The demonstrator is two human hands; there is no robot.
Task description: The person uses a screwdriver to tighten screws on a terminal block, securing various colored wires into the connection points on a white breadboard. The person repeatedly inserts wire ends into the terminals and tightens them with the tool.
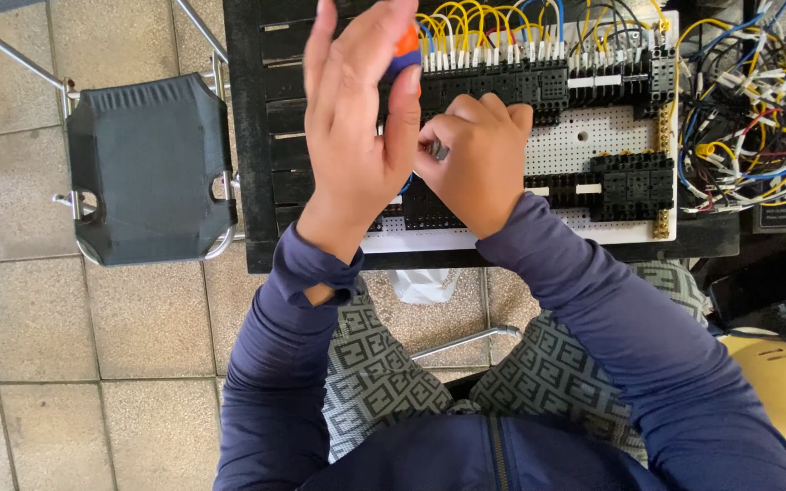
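The left hand (357, 127) wraps loosely around an orange-handled screwdriver (406, 50) above the white board (593, 136). The right hand (475, 159), curled on the board, pinches a small grey part (438, 151) beside it.

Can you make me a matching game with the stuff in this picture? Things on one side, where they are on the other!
Things:
1. black chair
2. loose wire bundle
3. left hand
4. yellow helmet

Places:
A. bottom right corner
B. right of the white panel
C. on the tiled floor, left of the table
D. wrapped around an orange and blue tool handle

Pairs: 1-C, 2-B, 3-D, 4-A
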